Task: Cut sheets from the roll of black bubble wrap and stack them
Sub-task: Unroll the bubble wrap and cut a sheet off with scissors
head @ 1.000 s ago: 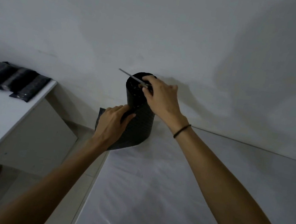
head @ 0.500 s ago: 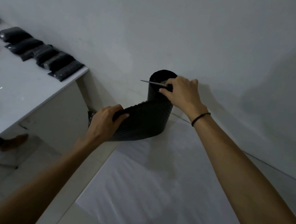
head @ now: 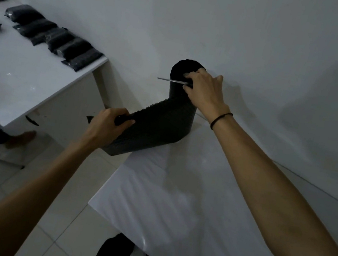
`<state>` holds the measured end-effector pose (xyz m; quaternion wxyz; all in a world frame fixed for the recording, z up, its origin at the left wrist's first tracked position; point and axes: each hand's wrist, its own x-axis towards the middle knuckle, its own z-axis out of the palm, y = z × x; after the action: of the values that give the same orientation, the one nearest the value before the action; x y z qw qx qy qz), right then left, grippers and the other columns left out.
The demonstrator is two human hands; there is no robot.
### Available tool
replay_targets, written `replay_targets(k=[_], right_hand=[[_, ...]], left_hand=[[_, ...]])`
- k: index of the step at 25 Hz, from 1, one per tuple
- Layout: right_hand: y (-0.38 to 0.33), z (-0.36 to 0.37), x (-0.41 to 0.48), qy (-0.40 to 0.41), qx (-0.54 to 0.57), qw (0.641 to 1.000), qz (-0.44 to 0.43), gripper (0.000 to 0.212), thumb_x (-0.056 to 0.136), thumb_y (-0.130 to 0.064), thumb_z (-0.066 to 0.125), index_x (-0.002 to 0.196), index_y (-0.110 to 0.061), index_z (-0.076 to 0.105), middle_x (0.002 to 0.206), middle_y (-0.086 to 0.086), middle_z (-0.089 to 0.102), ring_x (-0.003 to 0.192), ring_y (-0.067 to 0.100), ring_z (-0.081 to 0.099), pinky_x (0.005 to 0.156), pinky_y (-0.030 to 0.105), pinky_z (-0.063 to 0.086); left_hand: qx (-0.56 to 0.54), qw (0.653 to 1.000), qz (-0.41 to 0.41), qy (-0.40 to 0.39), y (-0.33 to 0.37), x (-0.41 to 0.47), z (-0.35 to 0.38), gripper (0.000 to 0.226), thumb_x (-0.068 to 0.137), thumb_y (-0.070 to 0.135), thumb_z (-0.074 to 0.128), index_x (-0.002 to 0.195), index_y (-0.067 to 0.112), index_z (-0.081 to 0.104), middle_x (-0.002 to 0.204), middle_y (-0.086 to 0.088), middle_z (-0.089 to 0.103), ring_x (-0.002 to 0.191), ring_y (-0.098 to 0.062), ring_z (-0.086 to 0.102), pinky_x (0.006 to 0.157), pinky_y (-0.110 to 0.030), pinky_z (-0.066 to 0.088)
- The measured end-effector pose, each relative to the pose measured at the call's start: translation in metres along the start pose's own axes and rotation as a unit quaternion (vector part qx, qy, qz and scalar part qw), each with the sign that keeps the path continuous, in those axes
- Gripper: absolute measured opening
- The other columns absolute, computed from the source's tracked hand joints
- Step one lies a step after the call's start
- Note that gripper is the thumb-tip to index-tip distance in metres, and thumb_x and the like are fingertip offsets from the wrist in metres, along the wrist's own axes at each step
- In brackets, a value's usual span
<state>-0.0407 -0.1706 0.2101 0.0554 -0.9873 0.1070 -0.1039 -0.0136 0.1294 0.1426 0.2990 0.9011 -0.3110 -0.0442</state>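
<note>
White table carries the upright roll of black bubble wrap. Left hand grips its unrolled end; right hand pinches a metal blade atop it (black packets line the side table).

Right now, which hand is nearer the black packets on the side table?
Left. The left hand grips the wrap's loose end, out toward the packets; the right hand is on top of the upright roll, holding a blade, farther off.

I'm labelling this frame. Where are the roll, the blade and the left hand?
roll (head: 175, 95): head view, upright side wall.
blade (head: 168, 80): head view, bare metal.
left hand (head: 107, 125): head view, back of hand.
</note>
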Motion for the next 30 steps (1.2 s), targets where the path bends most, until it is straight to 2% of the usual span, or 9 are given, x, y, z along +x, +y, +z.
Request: replay_targets(k=[5, 9, 13, 16, 18, 20, 23, 26, 30], right_hand=[[-0.007, 0.002, 0.012, 0.013, -0.031, 0.998, 0.060, 0.020, 0.098, -0.024, 0.056, 0.112, -0.018, 0.069, 0.114, 0.003, 0.062, 0.096, 0.024, 0.062, 0.091, 0.039, 0.028], [-0.021, -0.004, 0.013, 0.018, -0.030, 0.994, 0.104, 0.022, 0.099, -0.034, 0.056, 0.102, -0.015, 0.067, 0.106, 0.002, 0.064, 0.094, 0.024, 0.061, 0.085, 0.038, 0.027], [-0.043, -0.003, 0.009, -0.006, -0.041, 0.995, 0.094, 0.022, 0.102, -0.018, 0.050, 0.119, -0.016, 0.064, 0.114, 0.005, 0.066, 0.100, 0.027, 0.061, 0.083, 0.038, 0.028], [-0.057, 0.005, 0.009, -0.006, -0.057, 0.992, 0.113, 0.034, 0.096, -0.002, 0.049, 0.124, -0.016, 0.060, 0.116, 0.006, 0.066, 0.099, 0.028, 0.061, 0.081, 0.037, 0.027], [-0.060, 0.006, 0.011, -0.006, -0.051, 0.989, 0.136, 0.034, 0.094, 0.001, 0.049, 0.122, -0.015, 0.062, 0.114, 0.006, 0.066, 0.099, 0.027, 0.061, 0.083, 0.037, 0.029], [-0.062, 0.007, 0.012, 0.007, -0.038, 0.986, 0.159, 0.032, 0.095, 0.001, 0.051, 0.118, -0.015, 0.064, 0.112, 0.006, 0.067, 0.100, 0.028, 0.062, 0.083, 0.035, 0.029], [-0.062, 0.007, 0.013, 0.015, -0.018, 0.985, 0.168, 0.028, 0.096, -0.003, 0.052, 0.117, -0.014, 0.067, 0.112, 0.007, 0.067, 0.101, 0.028, 0.061, 0.084, 0.034, 0.030], [-0.059, 0.002, 0.014, 0.004, 0.005, 0.985, 0.174, 0.027, 0.099, -0.014, 0.055, 0.124, -0.017, 0.066, 0.118, 0.008, 0.067, 0.109, 0.029, 0.060, 0.093, 0.039, 0.037], [-0.050, -0.005, 0.013, -0.019, 0.050, 0.984, 0.169, 0.033, 0.101, -0.021, 0.054, 0.133, -0.020, 0.062, 0.125, 0.008, 0.065, 0.118, 0.031, 0.057, 0.097, 0.041, 0.036]], left_hand=[[0.001, 1.000, 0.016, -0.008, -0.009, 0.005, -0.008, 0.018, 0.096, 0.036, 0.061, 0.088, 0.020, 0.065, 0.072, -0.004, 0.065, 0.063, -0.018, 0.060, 0.061, -0.042, 0.053], [0.003, 0.998, 0.031, -0.048, -0.035, 0.010, -0.030, 0.017, 0.096, 0.031, 0.062, 0.083, 0.020, 0.063, 0.069, -0.002, 0.062, 0.061, -0.016, 0.059, 0.059, -0.040, 0.050], [0.010, 0.992, 0.059, -0.113, -0.069, 0.021, -0.061, 0.013, 0.095, 0.028, 0.062, 0.084, 0.022, 0.064, 0.074, -0.002, 0.065, 0.066, -0.020, 0.062, 0.064, -0.041, 0.053], [0.056, 0.988, 0.058, -0.135, -0.089, 0.028, -0.078, 0.013, 0.095, 0.023, 0.062, 0.100, 0.013, 0.070, 0.091, -0.008, 0.070, 0.080, -0.029, 0.065, 0.073, -0.041, 0.052], [0.104, 0.983, 0.046, -0.147, -0.100, 0.036, -0.084, 0.021, 0.095, 0.030, 0.060, 0.106, 0.014, 0.068, 0.090, -0.009, 0.069, 0.081, -0.028, 0.065, 0.072, -0.039, 0.052], [0.127, 0.977, 0.050, -0.166, -0.100, 0.045, -0.085, 0.028, 0.093, 0.042, 0.060, 0.108, 0.020, 0.065, 0.088, -0.005, 0.068, 0.079, -0.023, 0.065, 0.071, -0.039, 0.055], [0.084, 0.974, 0.084, -0.191, -0.071, 0.068, -0.069, 0.043, 0.089, 0.056, 0.062, 0.117, 0.023, 0.062, 0.100, -0.002, 0.069, 0.086, -0.021, 0.065, 0.075, -0.036, 0.054], [0.017, 0.975, 0.110, -0.191, -0.020, 0.101, -0.038, 0.044, 0.090, 0.052, 0.064, 0.124, 0.024, 0.062, 0.114, -0.003, 0.070, 0.102, -0.023, 0.066, 0.087, -0.039, 0.054], [-0.003, 0.976, 0.128, -0.174, 0.012, 0.135, -0.019, 0.026, 0.098, 0.037, 0.057, 0.113, 0.021, 0.072, 0.106, -0.005, 0.072, 0.099, -0.024, 0.065, 0.085, -0.038, 0.051]])
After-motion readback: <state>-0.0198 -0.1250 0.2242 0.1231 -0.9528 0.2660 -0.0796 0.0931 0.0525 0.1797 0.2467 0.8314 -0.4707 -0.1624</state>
